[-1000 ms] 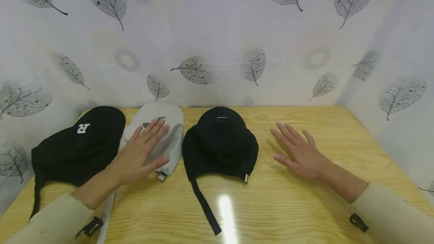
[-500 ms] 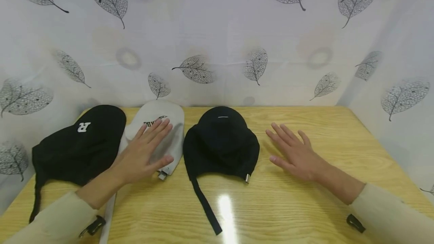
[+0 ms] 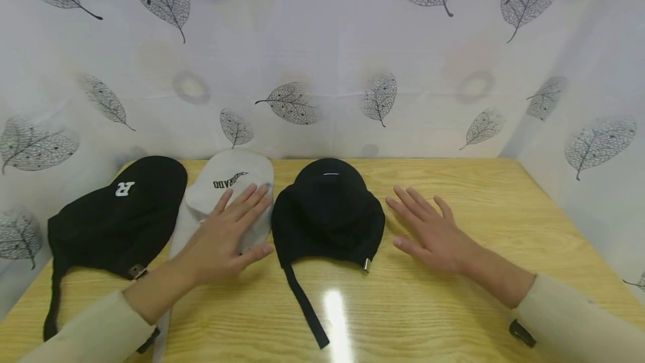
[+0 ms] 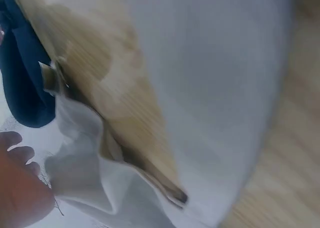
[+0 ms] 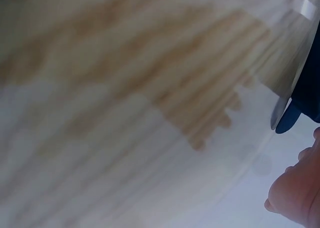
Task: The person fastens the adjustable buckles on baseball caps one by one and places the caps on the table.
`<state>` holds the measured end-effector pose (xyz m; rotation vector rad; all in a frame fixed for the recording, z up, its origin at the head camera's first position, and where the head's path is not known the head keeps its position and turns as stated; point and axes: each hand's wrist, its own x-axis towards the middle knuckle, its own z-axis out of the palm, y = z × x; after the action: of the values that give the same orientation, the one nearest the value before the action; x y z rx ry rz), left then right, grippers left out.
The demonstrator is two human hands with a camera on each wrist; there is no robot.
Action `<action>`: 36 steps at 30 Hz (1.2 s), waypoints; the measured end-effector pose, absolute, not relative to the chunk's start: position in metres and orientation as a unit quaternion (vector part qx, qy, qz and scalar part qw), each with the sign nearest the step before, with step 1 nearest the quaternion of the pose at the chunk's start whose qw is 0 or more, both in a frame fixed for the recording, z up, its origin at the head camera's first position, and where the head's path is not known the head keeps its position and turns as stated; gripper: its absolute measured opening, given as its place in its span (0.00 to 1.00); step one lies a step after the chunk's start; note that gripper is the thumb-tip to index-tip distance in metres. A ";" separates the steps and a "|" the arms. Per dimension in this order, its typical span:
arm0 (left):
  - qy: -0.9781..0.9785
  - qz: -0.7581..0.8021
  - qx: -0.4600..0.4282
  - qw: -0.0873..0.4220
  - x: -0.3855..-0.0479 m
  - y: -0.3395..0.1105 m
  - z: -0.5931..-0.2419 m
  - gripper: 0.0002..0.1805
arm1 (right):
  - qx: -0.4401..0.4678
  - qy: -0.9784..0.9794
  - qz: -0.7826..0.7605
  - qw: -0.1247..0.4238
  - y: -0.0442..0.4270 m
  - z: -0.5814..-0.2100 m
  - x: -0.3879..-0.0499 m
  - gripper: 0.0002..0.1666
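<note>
The wood-grain worktop (image 3: 484, 200) carries three caps laid in a row toward its back edge. The largest, a black cap marked with a white R (image 3: 116, 228), sits by the left edge and back-left corner; a white cap with dark lettering (image 3: 252, 164) comes next, and a plain black cap (image 3: 330, 212) lies near the middle, its brim toward the back edge. The left hand (image 3: 221, 245) is over the white cap, the right hand (image 3: 435, 240) just beside the plain black cap on its right-edge side; both have straight, slightly fanned fingers and grip nothing, though whether the left touches cloth I cannot tell. If the plain black cap is handled, I'd judge it best taken evenly by both sides, since soft fabric would likely sag under one hand. Its loose black strap (image 3: 307, 310) trails toward the front edge and could snag; so could the small metal clasp (image 3: 367, 264).
</note>
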<state>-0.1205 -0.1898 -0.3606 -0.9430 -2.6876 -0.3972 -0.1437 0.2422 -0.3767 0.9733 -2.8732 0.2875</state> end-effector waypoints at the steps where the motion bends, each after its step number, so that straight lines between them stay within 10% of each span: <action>1: -0.926 -0.138 -0.328 0.130 -0.120 -0.188 -0.361 0.45 | 0.321 -0.941 0.094 0.047 0.241 -0.377 -0.143 0.43; 36: -0.898 -0.167 -0.402 0.068 -0.094 -0.131 -0.357 0.42 | 0.378 -0.919 0.090 0.060 0.210 -0.375 -0.126 0.44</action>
<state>-0.0938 -0.1312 -0.3567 -1.2116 -2.7031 -0.5030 -0.1260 0.2096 -0.3752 1.1456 -2.7838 0.2710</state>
